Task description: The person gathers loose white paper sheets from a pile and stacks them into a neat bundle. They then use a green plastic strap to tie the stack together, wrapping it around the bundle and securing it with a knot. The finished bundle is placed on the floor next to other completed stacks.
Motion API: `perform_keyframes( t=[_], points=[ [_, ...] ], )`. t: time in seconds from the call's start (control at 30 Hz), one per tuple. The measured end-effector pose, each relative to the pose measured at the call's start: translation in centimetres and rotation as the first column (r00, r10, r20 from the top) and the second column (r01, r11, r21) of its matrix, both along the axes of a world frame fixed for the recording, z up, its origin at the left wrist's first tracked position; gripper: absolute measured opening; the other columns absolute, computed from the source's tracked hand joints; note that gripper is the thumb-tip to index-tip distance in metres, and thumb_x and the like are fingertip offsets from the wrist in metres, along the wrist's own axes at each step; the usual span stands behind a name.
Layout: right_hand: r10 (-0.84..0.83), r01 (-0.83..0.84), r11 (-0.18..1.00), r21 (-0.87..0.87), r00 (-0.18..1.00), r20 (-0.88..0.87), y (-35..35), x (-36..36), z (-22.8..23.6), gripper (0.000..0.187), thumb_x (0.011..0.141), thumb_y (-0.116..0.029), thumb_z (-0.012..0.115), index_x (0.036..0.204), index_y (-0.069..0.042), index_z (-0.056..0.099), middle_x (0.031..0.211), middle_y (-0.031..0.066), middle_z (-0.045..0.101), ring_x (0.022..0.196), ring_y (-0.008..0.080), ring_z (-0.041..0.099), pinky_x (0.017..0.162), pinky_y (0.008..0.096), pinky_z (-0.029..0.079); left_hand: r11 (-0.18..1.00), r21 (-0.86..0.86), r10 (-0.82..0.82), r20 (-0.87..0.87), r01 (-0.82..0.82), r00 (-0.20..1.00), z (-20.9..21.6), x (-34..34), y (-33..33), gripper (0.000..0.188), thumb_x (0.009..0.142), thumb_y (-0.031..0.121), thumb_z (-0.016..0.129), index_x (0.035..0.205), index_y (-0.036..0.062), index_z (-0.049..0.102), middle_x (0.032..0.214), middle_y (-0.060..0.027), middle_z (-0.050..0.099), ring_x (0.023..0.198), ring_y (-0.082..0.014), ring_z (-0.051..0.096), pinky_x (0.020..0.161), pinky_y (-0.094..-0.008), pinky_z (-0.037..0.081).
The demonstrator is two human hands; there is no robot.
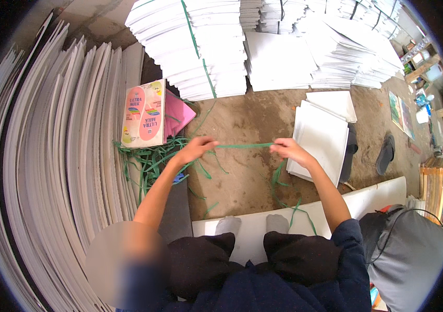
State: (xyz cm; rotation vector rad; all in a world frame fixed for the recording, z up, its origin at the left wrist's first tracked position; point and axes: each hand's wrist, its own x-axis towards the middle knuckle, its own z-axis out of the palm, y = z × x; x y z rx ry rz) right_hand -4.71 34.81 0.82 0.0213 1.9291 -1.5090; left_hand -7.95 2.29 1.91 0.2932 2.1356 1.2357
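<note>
Below the green strap (245, 146), nearest you, are your dark trousers (200, 257) and your feet in grey socks (228, 225), over a white board (377, 197). To the strap's lower right sits a grey, rounded bundle (409, 249). The strap itself runs nearly straight and level between your hands, above the brown floor (239, 179). Your left hand (199, 149) pinches its left end, and your right hand (288, 150) pinches its right end; both are narrowed around it. A loose green strip (275, 183) trails below the strap's right end; you cannot tell whether it is the same piece. Left of the strap lies a tangle of green strips (151, 162), with a cream printed carton panel (144, 113) and pink sheets (178, 115) just above it. Farther left, tall pale sheets (70, 130) stand on edge. Right of the strap is a low white stack (319, 138), then dark sandals (385, 155). Beyond the strap, farthest away, rise strapped white stacks (190, 47).
</note>
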Motion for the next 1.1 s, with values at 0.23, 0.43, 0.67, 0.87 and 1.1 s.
perform_keyframes(
  t=[0.23,0.43,0.67,0.87,1.1],
  points=[
    [-0.289,0.332,0.875,0.353,0.942,-0.170,6.3,-0.6,-8.4,0.033,0.082,-0.034,0.053,0.088,-0.002,0.059,0.057,0.0014,0.049,0.049,0.0100,0.049,0.046,0.0250,0.043,0.907,-0.224,0.305,-0.232,-0.355,0.924,-5.9,-0.1,-8.9,0.027,0.080,0.032,0.056,0.085,0.0052,0.057,0.059,-0.0012,0.044,0.058,-0.0105,0.045,0.053,-0.0262,0.037],
    [-0.084,0.492,0.760,0.425,0.723,-0.686,7.6,1.8,-6.6,0.042,0.079,-0.034,0.056,0.105,-0.001,0.054,0.115,0.0211,0.043,0.107,0.0336,0.039,0.094,0.0406,0.030,0.593,-0.682,-0.127,-0.603,-0.427,0.788,-7.0,-2.5,-3.2,0.046,0.070,0.031,0.064,0.106,0.0053,0.049,0.107,-0.0156,0.044,0.103,-0.0331,0.042,0.084,-0.0489,0.034],
    [-0.590,0.804,0.280,0.525,0.575,-0.567,22.0,8.7,-8.5,0.059,0.078,-0.036,0.057,0.119,0.003,0.040,0.117,0.0215,0.046,0.109,0.0300,0.044,0.091,0.0350,0.034,0.852,-0.418,-0.502,-0.480,0.316,0.719,-7.9,-7.4,13.5,0.053,0.074,0.040,0.058,0.110,0.0016,0.049,0.109,-0.0224,0.047,0.103,-0.0344,0.043,0.089,-0.0405,0.034],
    [-0.689,0.794,0.332,0.509,0.573,-0.444,22.3,9.7,-12.7,0.080,0.076,-0.046,0.056,0.126,0.007,0.024,0.122,0.0267,0.038,0.112,0.0361,0.039,0.095,0.0381,0.030,0.946,-0.221,-0.268,-0.116,0.238,0.956,-14.7,-3.5,26.9,0.087,0.074,0.058,0.050,0.124,-0.0089,0.028,0.121,-0.0298,0.036,0.116,-0.0385,0.032,0.096,-0.0436,0.028],
    [-0.592,0.762,0.365,0.535,0.633,-0.498,22.3,7.5,-13.4,0.082,0.073,-0.046,0.059,0.123,0.011,0.026,0.119,0.0284,0.039,0.114,0.0369,0.036,0.097,0.0428,0.023,0.957,0.136,0.232,0.161,-0.255,0.959,-16.0,-0.8,32.2,0.097,0.067,0.055,0.062,0.124,-0.0124,0.022,0.124,-0.0293,0.029,0.113,-0.0339,0.038,0.093,-0.0377,0.033]
  ],
)
